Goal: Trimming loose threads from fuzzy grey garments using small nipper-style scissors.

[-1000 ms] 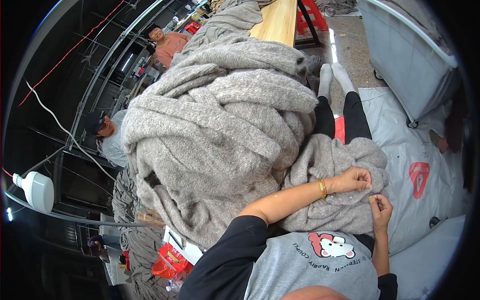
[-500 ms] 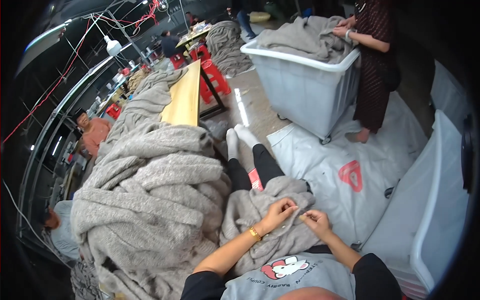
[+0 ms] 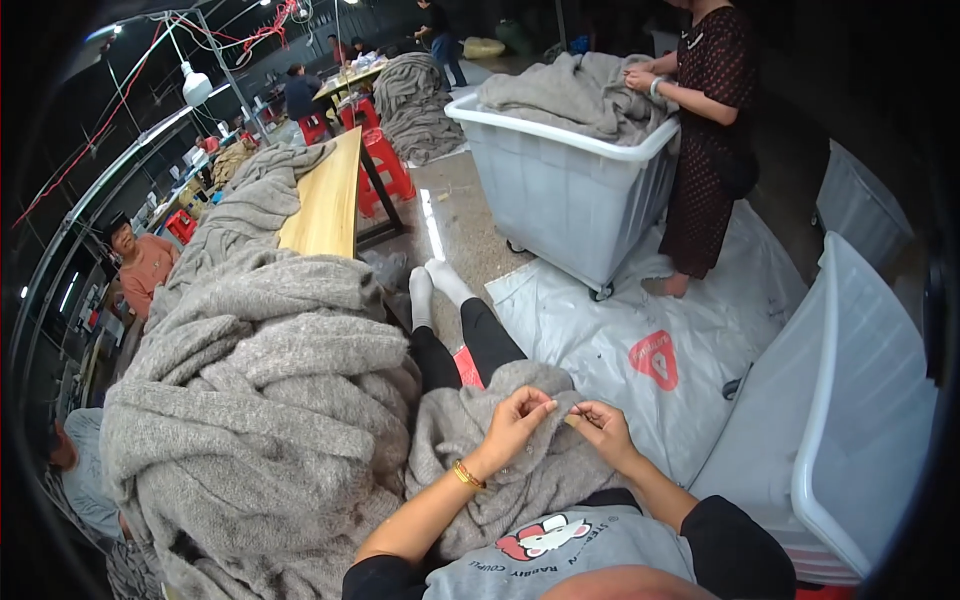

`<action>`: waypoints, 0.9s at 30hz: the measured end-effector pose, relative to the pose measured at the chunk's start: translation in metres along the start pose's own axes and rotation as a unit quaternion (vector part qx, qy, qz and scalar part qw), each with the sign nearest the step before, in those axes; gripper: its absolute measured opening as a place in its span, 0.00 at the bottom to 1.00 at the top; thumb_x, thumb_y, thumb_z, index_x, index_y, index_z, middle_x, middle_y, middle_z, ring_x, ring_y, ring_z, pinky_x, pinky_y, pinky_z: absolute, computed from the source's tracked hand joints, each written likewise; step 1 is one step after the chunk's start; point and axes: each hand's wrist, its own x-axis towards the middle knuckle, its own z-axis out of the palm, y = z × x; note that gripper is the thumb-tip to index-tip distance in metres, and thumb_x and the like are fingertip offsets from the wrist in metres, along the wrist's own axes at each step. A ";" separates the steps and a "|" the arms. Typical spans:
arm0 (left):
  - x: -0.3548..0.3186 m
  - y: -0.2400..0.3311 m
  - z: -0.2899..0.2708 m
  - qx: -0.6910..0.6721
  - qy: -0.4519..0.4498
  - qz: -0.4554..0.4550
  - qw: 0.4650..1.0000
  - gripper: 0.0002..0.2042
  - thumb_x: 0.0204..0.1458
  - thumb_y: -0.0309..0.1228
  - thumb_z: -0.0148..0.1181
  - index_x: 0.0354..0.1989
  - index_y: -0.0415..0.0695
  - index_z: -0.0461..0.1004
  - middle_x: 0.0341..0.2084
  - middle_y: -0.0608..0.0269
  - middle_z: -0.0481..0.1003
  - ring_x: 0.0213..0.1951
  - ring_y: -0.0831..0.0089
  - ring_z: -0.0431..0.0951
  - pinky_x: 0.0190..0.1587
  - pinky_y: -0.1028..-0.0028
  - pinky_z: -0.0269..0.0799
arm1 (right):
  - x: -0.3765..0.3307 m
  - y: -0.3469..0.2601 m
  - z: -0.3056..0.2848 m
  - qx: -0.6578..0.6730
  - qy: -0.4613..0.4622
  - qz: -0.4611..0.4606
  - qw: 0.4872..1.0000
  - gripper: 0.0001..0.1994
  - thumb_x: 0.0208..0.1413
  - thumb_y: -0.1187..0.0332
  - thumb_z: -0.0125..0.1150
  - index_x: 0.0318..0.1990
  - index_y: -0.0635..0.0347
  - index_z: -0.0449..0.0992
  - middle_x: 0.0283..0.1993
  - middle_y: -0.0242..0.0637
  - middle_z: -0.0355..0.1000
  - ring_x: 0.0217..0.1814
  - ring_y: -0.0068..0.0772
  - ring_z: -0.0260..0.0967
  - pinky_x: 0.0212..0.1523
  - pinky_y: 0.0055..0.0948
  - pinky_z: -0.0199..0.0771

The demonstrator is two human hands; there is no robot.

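A heap of soft grey-brown knitted fabric (image 3: 500, 510) lies bunched over my lap and thighs. Above it my left hand (image 3: 518, 425), a gold-coloured bracelet on its wrist, is closed with thumb and fingertips pinching a bit of the knit. Just to the right, my right hand (image 3: 603, 432) is also closed in a pinch, its fingertips close to the left ones. Whatever sits between the right fingertips is too small to make out. Close by on my left rises a large pile of the same knitted fabric (image 3: 270, 400).
A wooden table (image 3: 325, 205) stands ahead left, with red stools (image 3: 385, 165) behind it. Ahead right, a person (image 3: 705, 130) handles knit in a wheeled white bin (image 3: 570, 190). Another white bin (image 3: 780, 420) is at my right, beside white plastic sheeting (image 3: 590, 310). More people sit along the left.
The view has shifted, so the surroundings sit further left. Both hands stay pinched over the lap fabric, their fingertips a little closer together.
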 end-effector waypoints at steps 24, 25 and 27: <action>0.021 0.010 -0.024 -0.042 0.045 0.078 0.995 0.04 0.57 0.29 0.62 0.35 0.44 0.74 0.28 0.78 0.71 0.30 0.89 0.67 0.30 0.85 0.64 | 0.025 -0.034 0.013 -0.171 -0.030 -0.107 0.979 0.17 0.57 0.75 0.62 0.54 0.62 0.72 0.37 0.19 0.65 0.33 0.13 0.54 0.36 0.15 0.58; 0.021 0.009 -0.031 0.028 0.085 0.143 0.986 0.04 0.57 0.28 0.62 0.33 0.43 0.75 0.27 0.78 0.71 0.29 0.88 0.67 0.29 0.84 0.64 | 0.026 -0.052 0.030 -0.208 -0.034 -0.138 0.968 0.16 0.58 0.75 0.59 0.55 0.63 0.72 0.36 0.20 0.65 0.34 0.13 0.56 0.37 0.15 0.59; 0.017 0.025 -0.034 0.015 0.062 0.085 0.994 0.04 0.56 0.28 0.62 0.33 0.42 0.75 0.24 0.75 0.71 0.27 0.88 0.68 0.27 0.85 0.64 | 0.032 -0.048 0.022 -0.284 -0.033 -0.110 0.952 0.16 0.60 0.74 0.57 0.56 0.63 0.72 0.38 0.24 0.66 0.36 0.15 0.60 0.39 0.18 0.64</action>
